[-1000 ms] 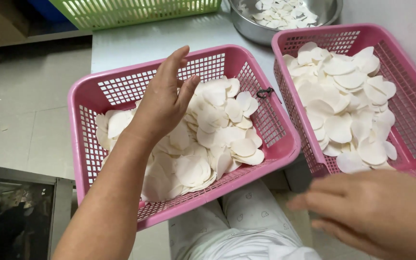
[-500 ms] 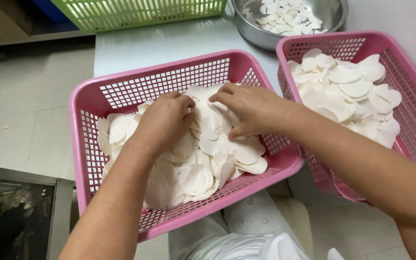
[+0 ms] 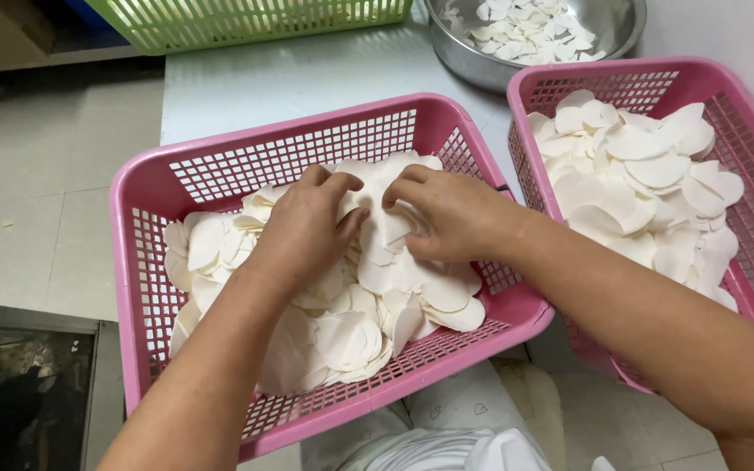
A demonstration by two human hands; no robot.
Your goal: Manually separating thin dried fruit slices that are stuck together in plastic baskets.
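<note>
Head view: both hands are down in the near pink basket [image 3: 220, 166], buried in the pile of white slices [image 3: 342, 331]. The left hand [image 3: 307, 231] curls its fingers over slices at the heap's far side, and the right hand [image 3: 447, 214] pinches slices just beside it, fingertips nearly meeting. Right of that hand sits a second pink basket [image 3: 743, 113] of slices; beyond it, a metal bowl [image 3: 473, 65].

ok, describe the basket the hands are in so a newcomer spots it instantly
Two pink plastic baskets of thin white slices sit side by side below a steel bowl. It is the nearer pink basket, left of the other: only it has both hands, left hand and right hand, in it.
</note>
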